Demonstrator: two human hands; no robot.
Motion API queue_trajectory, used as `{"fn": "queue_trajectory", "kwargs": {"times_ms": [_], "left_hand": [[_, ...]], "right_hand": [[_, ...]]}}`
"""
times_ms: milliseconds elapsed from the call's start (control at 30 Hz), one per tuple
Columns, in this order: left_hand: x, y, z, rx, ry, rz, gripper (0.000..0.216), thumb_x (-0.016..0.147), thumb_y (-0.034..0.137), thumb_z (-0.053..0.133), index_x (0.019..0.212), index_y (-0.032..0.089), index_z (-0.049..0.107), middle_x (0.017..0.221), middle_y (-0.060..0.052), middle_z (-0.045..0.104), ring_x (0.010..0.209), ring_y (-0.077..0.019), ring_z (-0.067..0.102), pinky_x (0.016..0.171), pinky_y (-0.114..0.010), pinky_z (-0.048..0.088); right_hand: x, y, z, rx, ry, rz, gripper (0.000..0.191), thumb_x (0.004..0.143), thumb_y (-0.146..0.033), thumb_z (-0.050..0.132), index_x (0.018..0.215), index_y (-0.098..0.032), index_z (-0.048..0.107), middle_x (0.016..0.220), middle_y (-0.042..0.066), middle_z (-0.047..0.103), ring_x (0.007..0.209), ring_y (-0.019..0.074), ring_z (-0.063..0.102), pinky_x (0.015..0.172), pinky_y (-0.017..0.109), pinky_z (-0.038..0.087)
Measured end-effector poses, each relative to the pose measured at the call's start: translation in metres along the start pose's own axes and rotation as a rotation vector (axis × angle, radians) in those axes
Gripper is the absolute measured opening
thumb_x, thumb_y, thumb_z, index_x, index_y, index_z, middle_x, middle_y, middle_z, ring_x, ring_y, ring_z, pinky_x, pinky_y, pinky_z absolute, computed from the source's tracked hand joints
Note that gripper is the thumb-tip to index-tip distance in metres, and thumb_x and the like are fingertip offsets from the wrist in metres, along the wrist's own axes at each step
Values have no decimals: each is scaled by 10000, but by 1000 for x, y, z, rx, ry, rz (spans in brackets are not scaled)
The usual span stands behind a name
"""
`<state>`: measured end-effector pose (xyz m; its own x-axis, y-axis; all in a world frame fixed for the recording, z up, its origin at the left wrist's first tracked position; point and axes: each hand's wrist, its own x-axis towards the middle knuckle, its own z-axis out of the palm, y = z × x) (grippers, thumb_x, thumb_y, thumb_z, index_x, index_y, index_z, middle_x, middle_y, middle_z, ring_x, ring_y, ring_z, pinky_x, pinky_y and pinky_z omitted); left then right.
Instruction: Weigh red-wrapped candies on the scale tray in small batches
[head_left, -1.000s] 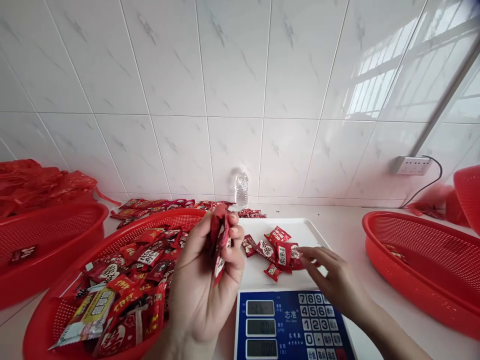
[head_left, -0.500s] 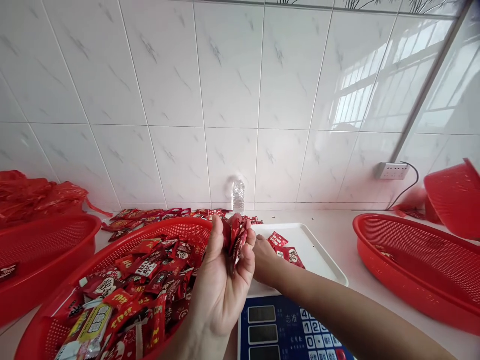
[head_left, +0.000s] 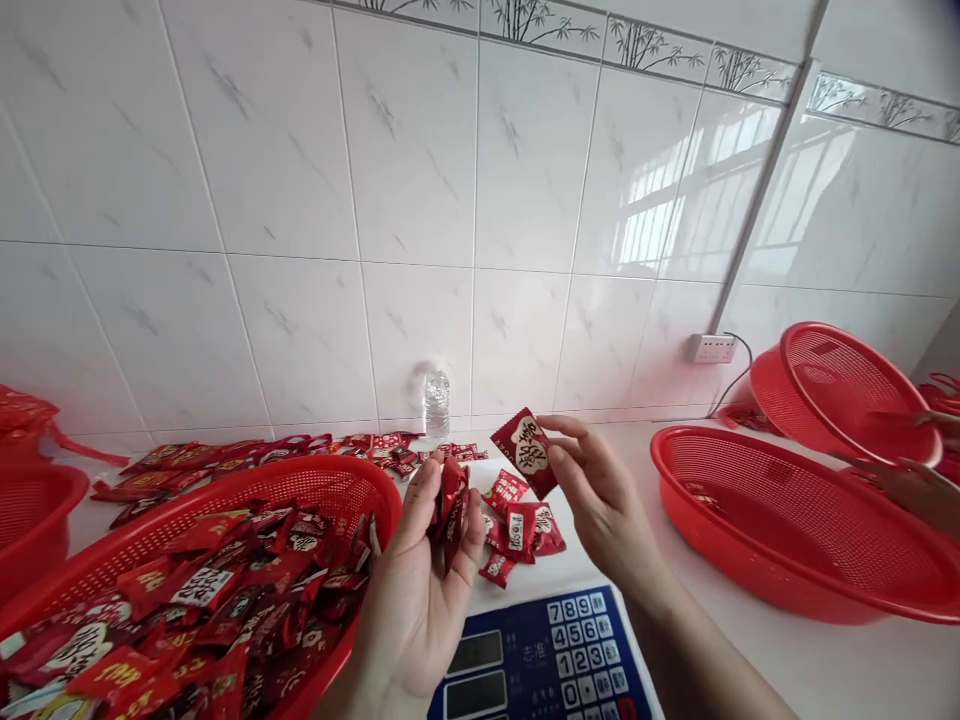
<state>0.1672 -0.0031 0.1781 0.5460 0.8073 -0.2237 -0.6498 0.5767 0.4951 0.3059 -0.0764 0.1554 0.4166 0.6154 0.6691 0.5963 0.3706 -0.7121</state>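
Observation:
My left hand (head_left: 420, 590) is closed around several small red packets (head_left: 451, 510), held upright in front of the scale. Between the thumb and fingers of my right hand (head_left: 600, 490) is one dark red packet (head_left: 527, 452) with pale lettering, raised above the white tray. More red packets (head_left: 521, 530) lie in a loose group on the tray (head_left: 480, 598), behind the blue digital scale (head_left: 536, 655). To the left of my left hand stands a red mesh basket (head_left: 379, 490) filled with red packets (head_left: 225, 590).
Packets (head_left: 187, 465) are spread along the wall beside a clear bottle (head_left: 436, 402). A red basket (head_left: 720, 540) stands at the right; another person's hands (head_left: 911, 485) hold a tilted red basket (head_left: 832, 390) over it. A socket (head_left: 712, 348) is on the tiled wall.
My right hand has come up from the tray with a packet. More packets lie on the tray. The view has swung right, and another person's hands now show at the right basket.

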Motion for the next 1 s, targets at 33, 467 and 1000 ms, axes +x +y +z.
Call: {"fn": "queue_trajectory", "kwargs": {"times_ms": [33,467,1000], "left_hand": [[2,-3,1,-2,-12,7,155,940,130,539,1012,169,671,931,-45,695,678,-130,688,534,-223,615],[11,-18,-8,29,-159,-87,221,907,205,623,1114,129,624,1063,-113,675,762,-143,670,651,-258,607],[13,-21,-13,210,-167,-50,149,796,157,748,906,201,658,821,20,653,613,-61,604,449,-130,457]], "right_hand": [[-7,-5,-4,118,38,-22,277,1017,-343,376,1262,-270,482,975,22,662,761,110,634,677,250,539],[-27,11,-5,83,-44,-73,300,993,-244,452,1265,-336,538,1138,22,647,874,129,663,774,273,560],[-29,19,3,74,-70,-10,304,947,-295,541,1251,-279,527,1052,51,682,826,151,678,666,285,581]]}}
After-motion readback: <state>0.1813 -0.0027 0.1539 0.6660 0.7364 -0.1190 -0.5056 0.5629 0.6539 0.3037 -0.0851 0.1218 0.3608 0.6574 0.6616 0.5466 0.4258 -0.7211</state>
